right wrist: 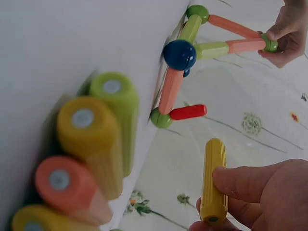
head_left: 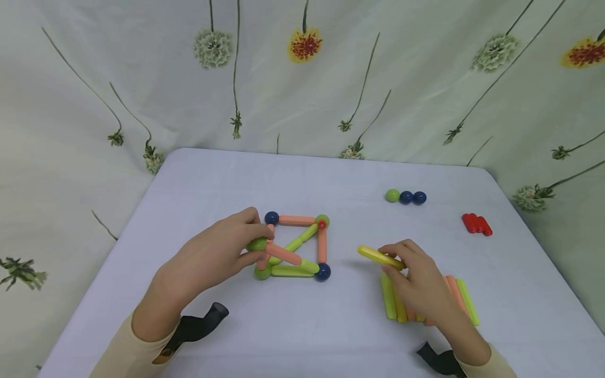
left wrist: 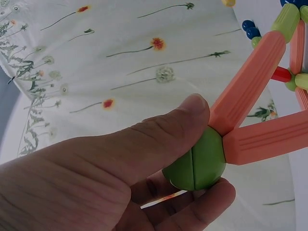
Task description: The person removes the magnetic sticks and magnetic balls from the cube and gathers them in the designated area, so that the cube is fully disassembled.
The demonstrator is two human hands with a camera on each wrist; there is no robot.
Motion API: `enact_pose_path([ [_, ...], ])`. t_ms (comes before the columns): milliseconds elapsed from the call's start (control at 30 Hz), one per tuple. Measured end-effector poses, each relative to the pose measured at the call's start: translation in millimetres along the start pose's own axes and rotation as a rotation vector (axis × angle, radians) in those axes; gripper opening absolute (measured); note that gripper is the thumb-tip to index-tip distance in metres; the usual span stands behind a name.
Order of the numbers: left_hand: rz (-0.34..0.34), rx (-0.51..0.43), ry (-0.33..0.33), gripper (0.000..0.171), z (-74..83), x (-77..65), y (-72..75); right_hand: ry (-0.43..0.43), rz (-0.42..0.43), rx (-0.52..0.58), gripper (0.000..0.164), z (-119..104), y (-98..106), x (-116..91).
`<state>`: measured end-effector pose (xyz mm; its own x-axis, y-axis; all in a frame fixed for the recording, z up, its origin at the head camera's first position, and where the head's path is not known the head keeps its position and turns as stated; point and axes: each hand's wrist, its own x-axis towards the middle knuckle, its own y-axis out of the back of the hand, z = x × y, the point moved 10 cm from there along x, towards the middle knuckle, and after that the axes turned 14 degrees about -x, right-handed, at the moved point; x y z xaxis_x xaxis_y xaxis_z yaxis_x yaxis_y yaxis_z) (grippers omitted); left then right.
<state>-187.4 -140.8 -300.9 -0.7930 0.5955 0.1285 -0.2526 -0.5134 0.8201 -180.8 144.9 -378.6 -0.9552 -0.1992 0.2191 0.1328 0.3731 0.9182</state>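
Observation:
My left hand (head_left: 215,254) pinches a green ball (left wrist: 195,163), raised above the front of a magnetic stick frame. Two coral sticks (left wrist: 255,79) meet at this ball; one continues in light green to the blue ball (head_left: 323,272) at the frame's front right corner. The frame lies on the table as a square with green and blue corner balls and a light green diagonal (head_left: 294,244). A red stick (right wrist: 187,112) stands up from the back right green ball. In the air right of the frame, my right hand (head_left: 418,275) holds a yellow stick (head_left: 379,256) between thumb and fingers.
Beneath my right hand lies a row of sticks, including light green ones (head_left: 468,302). Farther back sit one green ball (head_left: 393,195) and two blue balls (head_left: 413,198). Several short red sticks (head_left: 477,224) lie near the table's right edge. A flowered cloth (head_left: 302,94) hangs behind.

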Motion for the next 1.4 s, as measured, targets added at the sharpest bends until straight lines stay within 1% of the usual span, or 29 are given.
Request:
enact_pose_path([
  [233,0.0,-0.007,0.005,0.022,-0.3,0.8,-0.4,-0.183,0.0,-0.14,0.028,55,14,-18],
  [400,0.001,-0.001,0.002,0.023,-0.3,0.6,-0.4,-0.311,-0.052,-0.184,0.028,96,17,-36],
  [533,0.003,-0.004,0.002,0.025,-0.5,0.5,-0.7,-0.375,-0.104,-0.205,0.032,123,20,-50],
  [733,0.006,-0.005,0.005,0.026,-0.7,1.1,-1.1,-0.462,-0.138,-0.239,0.035,154,27,-68],
  [800,0.007,-0.004,0.005,0.026,-0.8,1.3,-1.0,-0.501,-0.183,-0.244,0.037,164,25,-73],
  [867,0.007,-0.005,0.006,0.027,-1.1,1.4,-1.2,-0.541,-0.253,-0.246,0.039,174,21,-78],
  [967,0.009,-0.005,0.005,0.027,-1.8,1.1,-1.1,-0.579,-0.355,-0.241,0.042,185,12,-85],
  [1067,0.007,-0.009,0.006,0.027,-2.4,0.7,-1.5,-0.592,-0.413,-0.229,0.043,190,6,-90],
  [1400,0.006,-0.014,0.006,0.025,-2.1,0.5,-1.7,-0.581,-0.467,-0.215,0.046,190,3,-94],
])
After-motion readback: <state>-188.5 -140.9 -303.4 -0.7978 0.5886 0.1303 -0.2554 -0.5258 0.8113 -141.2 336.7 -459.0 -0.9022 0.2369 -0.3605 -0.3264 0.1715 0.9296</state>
